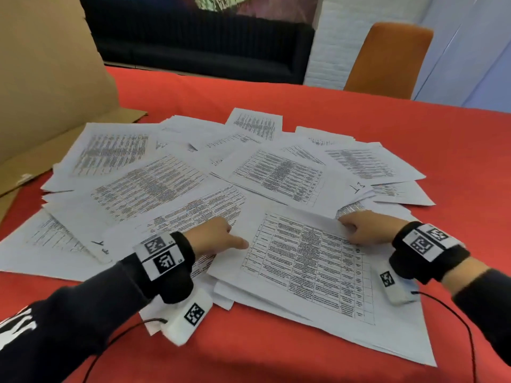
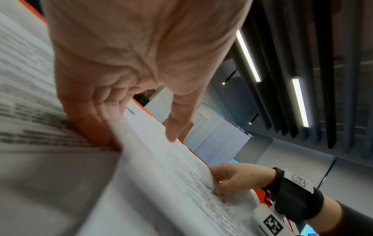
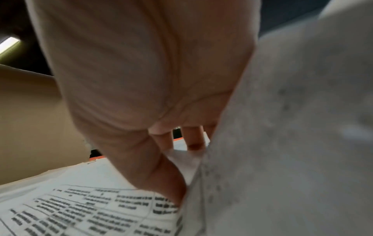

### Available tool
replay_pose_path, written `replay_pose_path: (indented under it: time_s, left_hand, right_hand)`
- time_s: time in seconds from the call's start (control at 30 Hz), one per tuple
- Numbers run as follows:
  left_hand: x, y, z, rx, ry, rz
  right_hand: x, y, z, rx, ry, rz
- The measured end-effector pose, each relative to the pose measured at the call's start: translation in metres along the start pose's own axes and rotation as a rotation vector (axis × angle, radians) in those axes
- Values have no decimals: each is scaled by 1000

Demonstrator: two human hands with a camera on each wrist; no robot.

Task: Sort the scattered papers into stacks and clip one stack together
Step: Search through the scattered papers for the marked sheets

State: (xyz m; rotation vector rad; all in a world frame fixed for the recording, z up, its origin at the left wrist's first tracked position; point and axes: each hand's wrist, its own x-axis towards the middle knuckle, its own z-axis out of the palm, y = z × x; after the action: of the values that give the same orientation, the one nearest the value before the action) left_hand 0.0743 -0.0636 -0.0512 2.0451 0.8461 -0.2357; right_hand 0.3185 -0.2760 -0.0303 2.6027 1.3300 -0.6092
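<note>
Several printed sheets (image 1: 154, 183) lie scattered and overlapping on the red table (image 1: 276, 355). Nearest me is a sheet with a printed table (image 1: 304, 266), on top of a few other sheets. My left hand (image 1: 221, 236) is at its left edge. In the left wrist view the fingers (image 2: 95, 126) tuck under that edge and the thumb (image 2: 173, 131) rests on top. My right hand (image 1: 351, 225) pinches the sheet's far right corner, thumb (image 3: 161, 175) on the printed side, fingers (image 3: 193, 138) behind the lifted paper (image 3: 292, 127).
A large sheet of brown cardboard (image 1: 41, 78) leans at the table's left side. Behind the far right edge stands an orange chair (image 1: 387, 59), and a dark sofa (image 1: 207, 45) is beyond the table. Bare red cloth shows in front of me and at far right.
</note>
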Motion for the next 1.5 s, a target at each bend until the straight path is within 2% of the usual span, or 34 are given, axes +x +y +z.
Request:
replay_pose_path:
  time_s: [0.13, 0.2, 0.23, 0.3, 0.37, 0.43, 0.5, 0.57, 0.6, 0.63, 0.67, 0.73, 0.77, 0.83, 0.9, 1.0, 1.07, 1.13, 1.17, 1.2, 1.23, 1.3, 1.33, 1.4, 1.5]
  left_hand:
    - [6, 4, 6, -102, -24, 9]
    - [4, 9, 9, -116, -23, 91]
    - [0, 13, 8, -90, 11, 165]
    - [-8, 26, -5, 26, 113, 345]
    - [-16, 45, -31, 100, 186, 562]
    - [-20, 65, -62, 81, 263, 723]
    - [-21, 78, -91, 95, 513, 790]
    - [-20, 77, -118, 67, 840, 726]
    - [-20, 74, -127, -15, 915, 659]
    - [-16, 70, -133, -146, 878, 601]
    - [-15, 70, -133, -309, 769, 577]
    - [-14, 72, -123, -512, 589, 622]
    - [-15, 75, -116, -510, 604, 698]
    - [-17, 77, -104, -502, 735, 860]
    - [-10, 67, -92, -554, 781, 912]
    - [8, 37, -69, -614, 713, 805]
    - [22, 18, -60, -546, 657, 705]
    - [34, 11, -66, -512, 585, 596]
    - [41, 8, -74, -488, 553, 503]
    - [48, 4, -84, -408, 521, 381]
    - [54, -1, -93, -235, 482, 233]
    - [64, -18, -103, 242, 337, -23]
    - [66, -26, -102, 447, 259, -93]
    - [75, -38, -96, 681, 184, -157]
    - [83, -44, -95, 704, 174, -142]
  right_hand:
    - [-2, 0, 2, 2, -56, 15]
    - [-6, 6, 1, 32, -51, 19]
    - [-8, 10, -1, 70, -41, 28]
    - [-11, 16, -10, 155, 93, -4]
    - [-14, 8, -26, 384, 216, -95]
    - [-14, -6, -37, 620, 212, -209]
    - [-13, -24, -42, 859, 292, -271]
    - [-12, -38, -50, 1082, 500, -300]
    - [-10, -43, -55, 1203, 591, -323]
    - [-9, -47, -62, 1311, 669, -356]
    - [-10, -53, -68, 1369, 726, -398]
    - [-10, -67, -77, 1408, 786, -492]
    - [-8, -74, -80, 1422, 800, -533]
    - [-5, -88, -80, 1447, 807, -592]
    - [-1, -100, -74, 1461, 764, -611]
    - [9, -110, -47, 1342, 613, -493]
    - [16, -117, -27, 1285, 535, -424]
    - [27, -119, -17, 1338, 575, -327]
    - [35, -116, -14, 1384, 646, -262]
    - [42, -110, -14, 1415, 699, -187]
    - [49, -103, -14, 1453, 742, -115]
    - [61, -89, -10, 1544, 702, -24]
    - [64, -83, -5, 1607, 650, 30]
    - [63, -79, 7, 1703, 561, 128]
    - [61, -74, 24, 1847, 420, 176]
